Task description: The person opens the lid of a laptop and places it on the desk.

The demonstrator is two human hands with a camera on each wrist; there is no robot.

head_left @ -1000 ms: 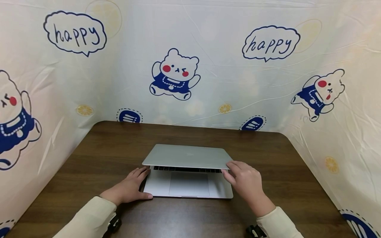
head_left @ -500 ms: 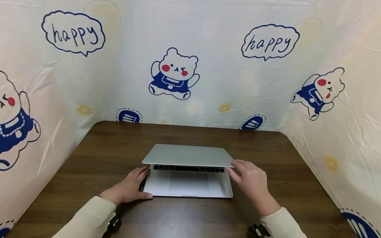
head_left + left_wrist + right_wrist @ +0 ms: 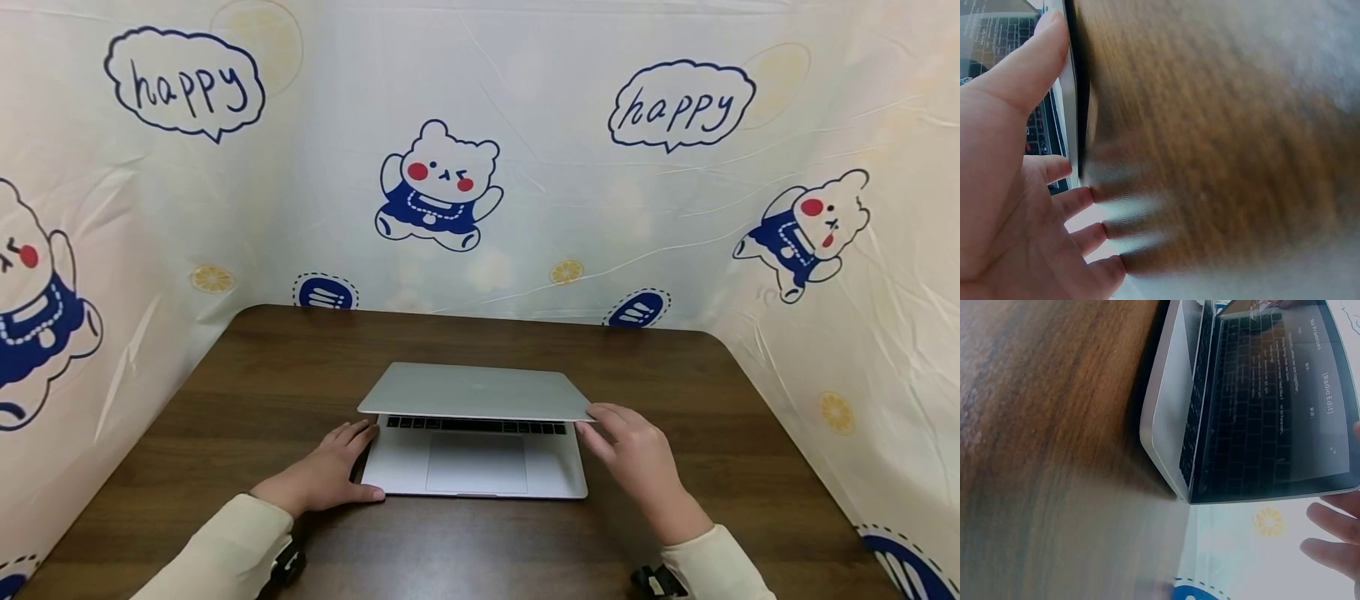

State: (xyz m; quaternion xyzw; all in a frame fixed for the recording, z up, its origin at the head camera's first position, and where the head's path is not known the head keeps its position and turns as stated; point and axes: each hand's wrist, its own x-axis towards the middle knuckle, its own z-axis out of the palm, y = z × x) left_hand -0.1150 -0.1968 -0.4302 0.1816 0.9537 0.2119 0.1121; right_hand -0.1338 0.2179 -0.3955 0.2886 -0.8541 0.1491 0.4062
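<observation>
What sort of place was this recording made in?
Probably a makeshift indoor filming booth, though the wider room is hidden: light sheeting printed with cartoon bears rises around three sides of a wooden table, where a partly open laptop sits.

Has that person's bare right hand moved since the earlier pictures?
Yes: in the head view, the bare right hand has shifted slightly to the right, judged against the flat silver laptop base, which has stayed put.

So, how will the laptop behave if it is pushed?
The laptop would probably slide rather than tip, since its wide base lies flat on the table. The straight-edged lid looks stiff but may swing, as it stands only partly open.
</observation>
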